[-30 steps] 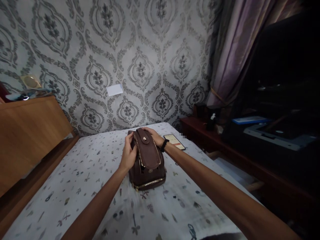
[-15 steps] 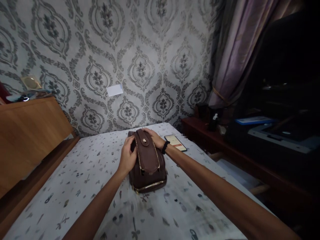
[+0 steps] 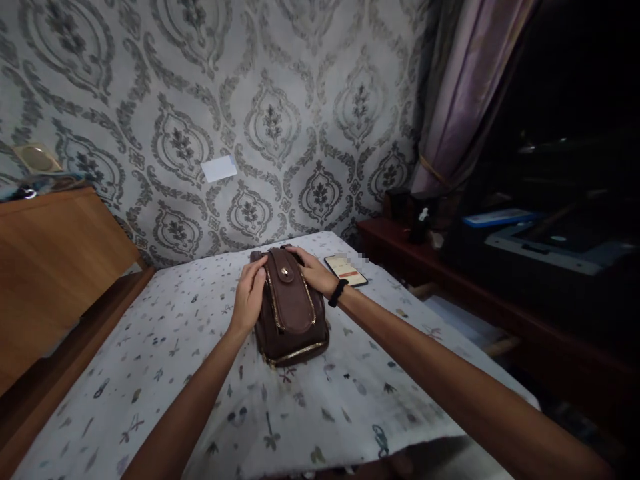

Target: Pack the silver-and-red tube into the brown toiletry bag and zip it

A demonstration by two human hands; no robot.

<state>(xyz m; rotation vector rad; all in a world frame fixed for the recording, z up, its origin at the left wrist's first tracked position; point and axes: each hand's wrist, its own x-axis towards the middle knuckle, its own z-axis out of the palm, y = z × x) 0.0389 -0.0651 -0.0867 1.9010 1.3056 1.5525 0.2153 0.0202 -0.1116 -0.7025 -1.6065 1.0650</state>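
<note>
The left hand (image 3: 247,297) has slid its thumb farther along the brown bag (image 3: 295,305) on the printed sheet (image 3: 200,373); its fingers and those of the right hand (image 3: 316,273) clasp both far sides. A crooked tug could snag the gold zip (image 3: 273,305); a rightward slip might nudge the phone (image 3: 349,270).

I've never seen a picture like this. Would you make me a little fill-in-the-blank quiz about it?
1. The left hand and right hand both touch a bag coloured ____.
2. The wristband is coloured ____.
3. The phone lies nearer the ____ hand.

Missing words: brown, black, right.
</note>
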